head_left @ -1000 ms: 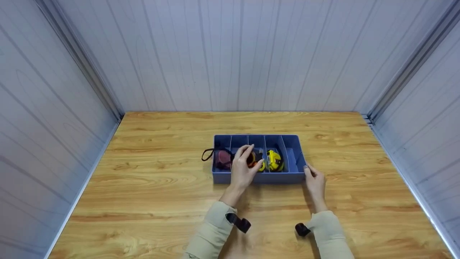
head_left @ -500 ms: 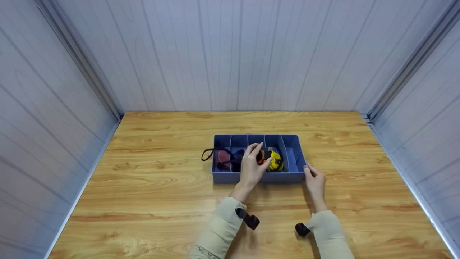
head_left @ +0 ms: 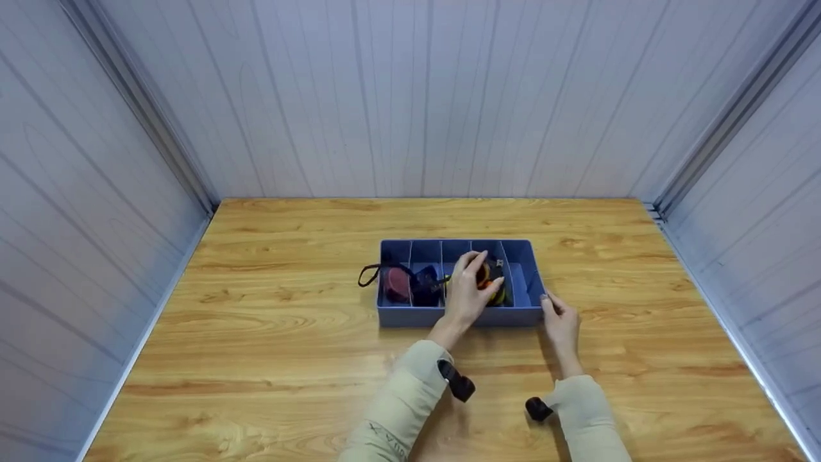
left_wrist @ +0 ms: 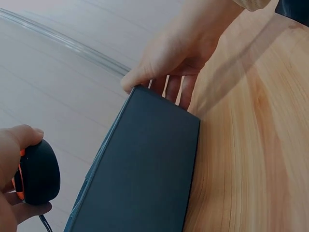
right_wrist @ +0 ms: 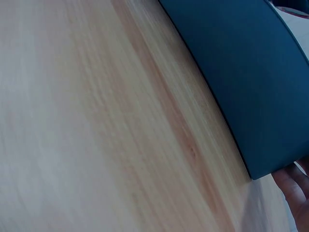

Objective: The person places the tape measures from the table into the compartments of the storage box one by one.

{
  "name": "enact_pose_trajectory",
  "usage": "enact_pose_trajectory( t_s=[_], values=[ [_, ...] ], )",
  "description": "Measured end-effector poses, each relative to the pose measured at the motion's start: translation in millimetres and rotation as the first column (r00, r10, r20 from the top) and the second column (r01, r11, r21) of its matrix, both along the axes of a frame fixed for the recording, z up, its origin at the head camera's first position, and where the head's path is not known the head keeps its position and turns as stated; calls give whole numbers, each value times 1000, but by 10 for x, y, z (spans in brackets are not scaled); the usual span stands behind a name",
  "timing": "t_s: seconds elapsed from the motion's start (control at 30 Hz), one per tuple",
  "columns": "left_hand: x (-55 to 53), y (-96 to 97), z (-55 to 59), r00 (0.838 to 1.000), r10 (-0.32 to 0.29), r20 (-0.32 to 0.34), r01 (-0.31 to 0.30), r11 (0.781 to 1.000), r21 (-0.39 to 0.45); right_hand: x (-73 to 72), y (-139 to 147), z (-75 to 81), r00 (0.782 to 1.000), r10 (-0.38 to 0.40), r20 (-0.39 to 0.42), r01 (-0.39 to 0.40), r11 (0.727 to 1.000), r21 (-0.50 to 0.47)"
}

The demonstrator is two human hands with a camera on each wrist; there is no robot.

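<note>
My left hand [head_left: 467, 296] pinches a round black-and-orange tape measure [left_wrist: 42, 174] between thumb and fingers, above the fourth compartment of a blue divided tray [head_left: 410, 317]. A thin dark cord hangs from it in the left wrist view. Under the hand, a yellow item [head_left: 501, 297] in that compartment is mostly covered. The right hand [head_left: 562, 326] grips the tray's front right corner, thumb at the rim and fingers against the end wall. A dark red rounded item [head_left: 397, 284] lies in the leftmost compartment, beside a dark blue item [head_left: 425, 286] in the second.
A black strap loop [head_left: 368, 276] sticks out over the tray's left end. The rightmost compartment [head_left: 524, 285] shows its bare floor. The tray stands on a wood-grain table [head_left: 288, 333], with pale panel walls [head_left: 410, 96] behind and at both sides.
My left hand has moved right across the tray with the tape measure, from over the third compartment to over the fourth, uncovering the dark blue item. The right hand has stayed at the corner.
</note>
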State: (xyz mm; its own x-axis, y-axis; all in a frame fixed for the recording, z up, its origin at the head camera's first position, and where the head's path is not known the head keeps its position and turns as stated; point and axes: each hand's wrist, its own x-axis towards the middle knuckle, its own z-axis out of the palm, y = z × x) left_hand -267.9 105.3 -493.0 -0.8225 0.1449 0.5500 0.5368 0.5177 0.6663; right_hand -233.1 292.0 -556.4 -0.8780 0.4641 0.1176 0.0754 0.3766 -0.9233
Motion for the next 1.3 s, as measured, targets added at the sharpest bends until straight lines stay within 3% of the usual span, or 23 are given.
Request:
enact_pose_trajectory(
  t_s=[0.57,1.13,1.3],
  values=[
    [-97,305,46,1000,-24,5,24,997,-68,-26,-23,1,997,9,-80,-9,1000,-1],
    [-62,615,17,998,-56,32,61,983,-174,2,-18,16,1000,12,18,-12,999,-36],
    [-38,691,-26,998,-56,39,63,975,-211,6,-7,-7,1000,12,-8,-12,1000,-28]
  ],
)
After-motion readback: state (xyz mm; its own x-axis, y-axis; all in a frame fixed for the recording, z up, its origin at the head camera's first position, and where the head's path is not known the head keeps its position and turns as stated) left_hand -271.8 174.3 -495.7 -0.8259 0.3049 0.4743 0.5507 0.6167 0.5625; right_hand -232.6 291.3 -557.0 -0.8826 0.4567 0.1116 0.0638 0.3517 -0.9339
